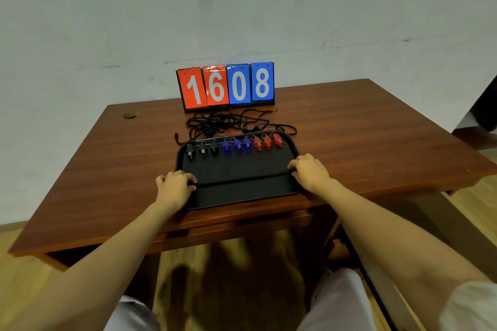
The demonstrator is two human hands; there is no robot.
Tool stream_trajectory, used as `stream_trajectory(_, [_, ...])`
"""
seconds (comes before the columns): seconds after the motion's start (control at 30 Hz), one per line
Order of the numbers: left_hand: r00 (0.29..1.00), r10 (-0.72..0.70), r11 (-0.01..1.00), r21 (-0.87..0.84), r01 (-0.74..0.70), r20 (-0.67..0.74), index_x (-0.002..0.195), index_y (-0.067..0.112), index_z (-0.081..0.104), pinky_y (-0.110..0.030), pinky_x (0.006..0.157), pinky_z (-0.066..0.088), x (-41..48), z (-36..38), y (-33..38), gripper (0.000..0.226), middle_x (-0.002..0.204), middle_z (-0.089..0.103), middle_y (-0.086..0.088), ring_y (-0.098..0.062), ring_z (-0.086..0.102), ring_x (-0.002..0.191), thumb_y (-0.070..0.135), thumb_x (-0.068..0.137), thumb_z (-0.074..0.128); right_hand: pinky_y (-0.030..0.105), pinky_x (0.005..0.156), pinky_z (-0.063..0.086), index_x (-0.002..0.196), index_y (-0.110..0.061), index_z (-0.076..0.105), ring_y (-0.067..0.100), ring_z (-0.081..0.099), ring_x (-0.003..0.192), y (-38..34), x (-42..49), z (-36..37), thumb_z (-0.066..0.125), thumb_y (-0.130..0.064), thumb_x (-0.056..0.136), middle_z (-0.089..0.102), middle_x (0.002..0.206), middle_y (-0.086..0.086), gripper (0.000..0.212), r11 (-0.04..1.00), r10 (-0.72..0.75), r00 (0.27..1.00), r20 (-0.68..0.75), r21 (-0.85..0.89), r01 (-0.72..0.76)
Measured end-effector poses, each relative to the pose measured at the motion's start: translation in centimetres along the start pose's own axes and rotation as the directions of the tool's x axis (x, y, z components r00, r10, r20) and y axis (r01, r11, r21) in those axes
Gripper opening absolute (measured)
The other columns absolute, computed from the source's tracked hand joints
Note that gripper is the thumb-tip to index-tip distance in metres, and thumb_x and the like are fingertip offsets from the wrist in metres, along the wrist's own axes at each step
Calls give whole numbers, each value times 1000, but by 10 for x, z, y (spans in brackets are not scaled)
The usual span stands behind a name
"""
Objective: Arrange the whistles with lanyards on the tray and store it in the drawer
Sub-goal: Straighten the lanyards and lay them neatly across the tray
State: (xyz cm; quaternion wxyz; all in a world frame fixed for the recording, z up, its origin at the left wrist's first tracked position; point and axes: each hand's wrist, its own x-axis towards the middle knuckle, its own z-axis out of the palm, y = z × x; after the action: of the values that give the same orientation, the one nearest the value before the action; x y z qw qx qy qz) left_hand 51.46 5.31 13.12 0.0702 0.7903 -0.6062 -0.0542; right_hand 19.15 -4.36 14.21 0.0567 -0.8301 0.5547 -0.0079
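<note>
A black tray [236, 169] lies on the wooden desk, its near edge at the desk's front edge. Along its far side sits a row of whistles: three black [202, 150], three blue [237, 144] and three red [268, 141]. Their black lanyards [228, 122] trail off the tray in a tangle behind it. My left hand [176, 187] grips the tray's left rim with curled fingers. My right hand [309, 170] grips the right rim the same way.
A flip scoreboard [227, 86] reading 1608 stands at the back of the desk [363, 137] against the wall. A drawer front [242, 226] runs under the desk's front edge, closed. A small cable hole [131, 115] sits at the back left. Wooden floor lies below.
</note>
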Motion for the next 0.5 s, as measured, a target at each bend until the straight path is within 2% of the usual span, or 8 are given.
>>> stream_trajectory(0.17, [998,13,999,-43,-15,-62,105,25,66,-40,95,24,-2,3,-1,18,121,60,0,-24,47,119,22,94,52,37,89,40,110,-17,62,27,47,112,1,-3,4,46,-9,95,60,116,6,23,997,23,994,-103,-76,-31])
stream_trajectory(0.37, [996,5,999,-45,-9,-90,99,25,67,-40,93,23,-3,3,-7,17,114,61,0,-24,47,116,19,94,52,37,92,39,115,-16,61,27,45,115,2,-3,2,46,-12,96,60,119,6,25,995,25,995,-100,-94,-35])
stream_trajectory(0.5, [998,30,999,-13,-31,-62,114,24,61,-41,98,23,-2,2,-1,23,123,57,0,-25,44,121,20,92,54,37,96,37,122,-17,57,27,44,119,0,-5,-2,49,-18,94,57,124,6,30,998,10,996,-89,-63,-16])
